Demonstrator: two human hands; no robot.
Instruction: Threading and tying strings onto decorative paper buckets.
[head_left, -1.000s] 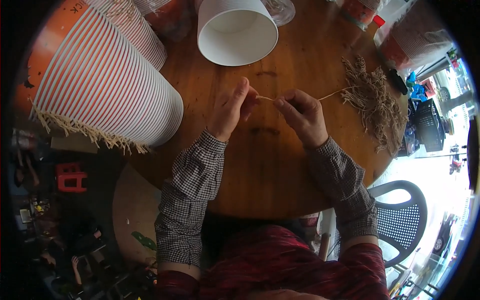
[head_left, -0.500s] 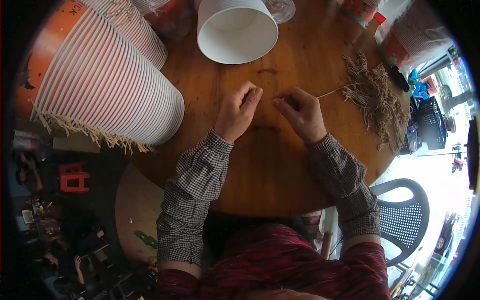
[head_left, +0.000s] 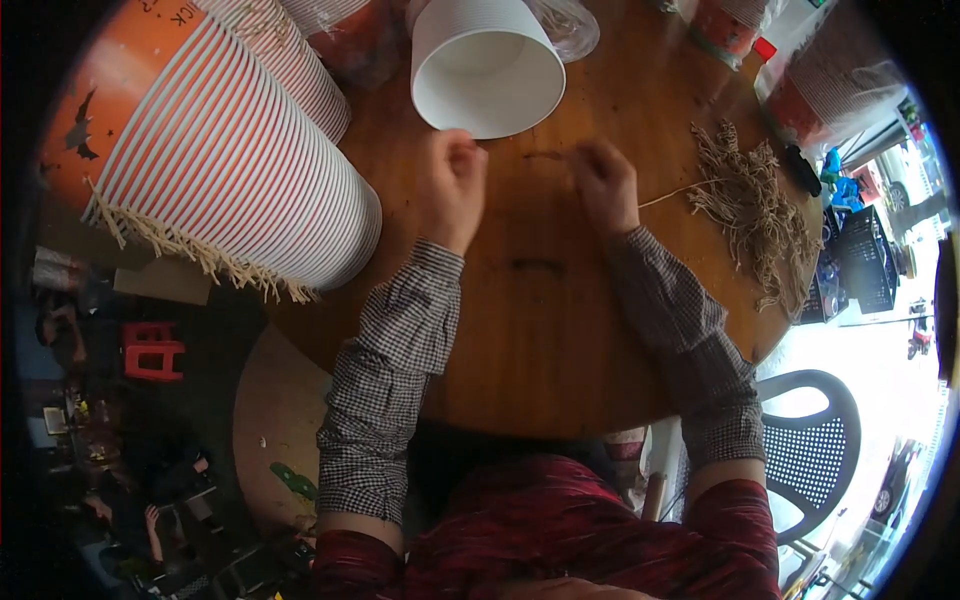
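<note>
My left hand (head_left: 458,190), a little smeared by motion, is raised with curled fingers just below the rim of a white paper bucket (head_left: 480,125). What its fingers hold, if anything, is hidden. To its right, my right hand (head_left: 608,188) has its fingers pinched on a thin tan cord (head_left: 668,194). This cord runs rightward from the hand to a tangled pile of knotted cords (head_left: 745,190). The bucket lies on its side, its open mouth facing me. A gap separates my two hands, and no cord can be made out across it.
A tall stack of nested orange-and-white buckets (head_left: 250,160) lies at the left, with cord ends (head_left: 200,250) hanging along it. Behind it lies another stack (head_left: 290,70). Plastic-wrapped buckets (head_left: 825,95) and a black object (head_left: 803,170) are at the far right of the round wooden table (head_left: 530,350).
Both hands have moved away from me and farther apart, the left one up to the bucket's rim. The view has shifted slightly.
</note>
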